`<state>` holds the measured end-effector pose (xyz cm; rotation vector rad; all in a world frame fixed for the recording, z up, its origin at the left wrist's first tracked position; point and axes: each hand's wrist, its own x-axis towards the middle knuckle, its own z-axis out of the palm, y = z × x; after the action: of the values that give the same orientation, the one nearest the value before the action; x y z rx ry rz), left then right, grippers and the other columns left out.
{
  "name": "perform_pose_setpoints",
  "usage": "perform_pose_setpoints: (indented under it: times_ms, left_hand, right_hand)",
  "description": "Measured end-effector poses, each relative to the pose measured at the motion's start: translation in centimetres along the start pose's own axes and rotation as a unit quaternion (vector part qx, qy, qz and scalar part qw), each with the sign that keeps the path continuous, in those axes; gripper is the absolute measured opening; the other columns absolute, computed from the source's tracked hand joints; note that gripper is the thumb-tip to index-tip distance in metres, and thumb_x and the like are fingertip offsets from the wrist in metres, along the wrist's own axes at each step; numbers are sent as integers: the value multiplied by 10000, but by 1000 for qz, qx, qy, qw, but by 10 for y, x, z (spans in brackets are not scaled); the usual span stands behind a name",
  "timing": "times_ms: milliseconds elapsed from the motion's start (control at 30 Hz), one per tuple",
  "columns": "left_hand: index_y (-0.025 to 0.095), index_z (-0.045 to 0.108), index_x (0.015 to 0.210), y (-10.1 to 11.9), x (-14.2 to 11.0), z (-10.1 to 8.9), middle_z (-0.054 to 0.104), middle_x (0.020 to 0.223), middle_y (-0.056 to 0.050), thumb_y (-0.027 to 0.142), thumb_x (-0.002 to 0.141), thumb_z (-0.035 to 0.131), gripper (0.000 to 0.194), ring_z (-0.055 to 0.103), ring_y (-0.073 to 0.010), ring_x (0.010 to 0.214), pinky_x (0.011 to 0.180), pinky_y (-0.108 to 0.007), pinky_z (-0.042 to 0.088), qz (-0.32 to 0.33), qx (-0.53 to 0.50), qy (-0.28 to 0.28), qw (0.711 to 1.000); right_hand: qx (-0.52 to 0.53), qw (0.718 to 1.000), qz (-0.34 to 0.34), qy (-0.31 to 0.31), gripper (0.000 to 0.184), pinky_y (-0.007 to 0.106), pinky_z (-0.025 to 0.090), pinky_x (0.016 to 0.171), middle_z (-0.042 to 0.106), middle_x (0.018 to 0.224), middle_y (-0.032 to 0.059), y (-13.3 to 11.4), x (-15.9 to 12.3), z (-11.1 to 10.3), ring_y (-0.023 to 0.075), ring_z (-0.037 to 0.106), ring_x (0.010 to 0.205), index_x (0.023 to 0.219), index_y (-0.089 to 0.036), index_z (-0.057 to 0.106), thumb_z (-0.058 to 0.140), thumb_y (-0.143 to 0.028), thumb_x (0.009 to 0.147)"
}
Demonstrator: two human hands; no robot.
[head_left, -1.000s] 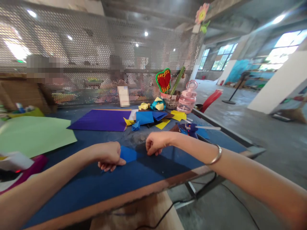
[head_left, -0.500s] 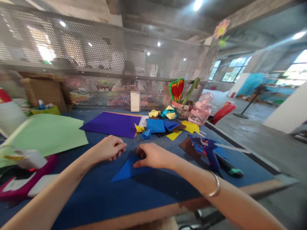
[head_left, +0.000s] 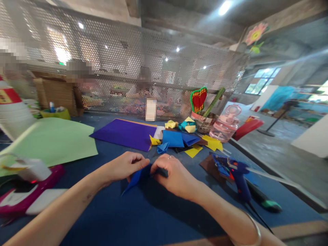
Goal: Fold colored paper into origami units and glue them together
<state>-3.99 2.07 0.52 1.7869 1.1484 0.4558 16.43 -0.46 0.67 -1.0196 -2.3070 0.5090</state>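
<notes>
A folded blue paper (head_left: 134,179) is lifted a little off the dark blue table (head_left: 153,218), its point hanging down to the left. My left hand (head_left: 125,165) pinches its upper edge from the left, fingers closed. My right hand (head_left: 171,176) grips the same edge from the right, fingers curled over it. Both hands meet at the fold, near the middle of the table. A metal bangle (head_left: 252,230) sits on my right wrist.
A blue glue gun (head_left: 237,174) lies to the right on brown paper. A purple sheet (head_left: 126,133), blue and yellow folded papers (head_left: 176,138), a pink bottle (head_left: 225,124) and a small basket stand behind. A green sheet (head_left: 51,141) and pink object (head_left: 30,193) lie left. People sit beyond a mesh screen.
The blue paper lay flat under my right hand; now both hands have closed on its top edge and raised it. The camera has turned left and down.
</notes>
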Motion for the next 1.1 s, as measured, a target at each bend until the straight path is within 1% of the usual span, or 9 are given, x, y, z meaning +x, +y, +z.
perform_pose_setpoints:
  times_ms: [133, 267, 467, 600, 767, 867, 933, 1033, 1100]
  left_hand:
    - [166, 614, 819, -6, 2, -1, 523, 529, 41, 495, 758, 543, 342, 530, -117, 457, 446, -210, 450, -17, 27, 17, 999]
    - [168, 624, 757, -14, 7, -5, 578, 519, 24, 390, 720, 552, 236, 574, -146, 459, 436, -216, 438, -42, 34, 65, 996]
    - [154, 621, 699, -9, 5, -13, 595, 517, 26, 370, 668, 594, 220, 539, -111, 452, 433, -192, 385, -45, -31, 116, 992]
    - [147, 631, 741, -2, 2, -14, 626, 547, 19, 375, 613, 644, 262, 548, -109, 481, 465, -199, 405, -49, -104, 153, 982]
    - [154, 599, 728, 0, 3, -10, 584, 503, 44, 392, 555, 705, 312, 525, -106, 470, 500, -231, 444, -52, -173, 191, 965]
    - [157, 588, 733, 1, 4, -8, 586, 531, 46, 397, 546, 722, 332, 541, -112, 493, 544, -258, 477, -45, -193, 208, 958]
    - [159, 585, 743, 2, 4, -6, 598, 559, 41, 398, 553, 721, 334, 554, -116, 514, 565, -268, 486, -39, -202, 211, 956]
    - [158, 577, 744, 7, 2, -2, 586, 556, 48, 384, 568, 714, 317, 546, -107, 516, 562, -253, 476, -39, -211, 198, 956]
    - [158, 570, 744, 10, 0, -1, 569, 541, 58, 375, 569, 713, 313, 529, -97, 503, 549, -240, 462, -38, -215, 184, 958]
  right_hand:
    - [-29, 997, -70, 29, 285, 304, 398, 826, 670, 824, -16, 13, -1, 6, 157, 561, 893, 727, -191, 628, 563, 73, 638]
    - [-91, 988, -123, 26, 251, 334, 394, 847, 664, 863, 8, 20, -3, 9, 181, 534, 934, 698, -179, 612, 559, 65, 672]
    - [-143, 977, -146, 66, 219, 345, 407, 849, 650, 853, 30, 23, -5, 4, 188, 529, 919, 754, -184, 642, 540, 9, 779]
    - [-175, 970, -135, 103, 248, 336, 421, 847, 636, 953, 49, 29, -5, -2, 184, 518, 929, 881, -193, 664, 515, -8, 808]
    - [-240, 963, -108, 58, 358, 373, 394, 918, 584, 1129, 61, 24, -10, -5, 203, 495, 1047, 1071, -204, 617, 557, -30, 765]
    - [-254, 961, -108, 24, 411, 426, 343, 977, 555, 1207, 72, 15, -12, -4, 238, 461, 1132, 1158, -206, 577, 682, -225, 761]
    - [-255, 959, -119, 15, 453, 435, 326, 989, 560, 1209, 78, 11, -13, -3, 241, 464, 1135, 1182, -198, 561, 696, -320, 767]
    - [-260, 953, -150, 31, 270, 396, 338, 961, 616, 1111, 63, 10, -13, -1, 205, 506, 1070, 1121, -190, 589, 589, -219, 852]
    - [-263, 948, -171, 51, 224, 373, 344, 942, 640, 1044, 52, 11, -13, 0, 188, 524, 1029, 1073, -188, 609, 519, -132, 875]
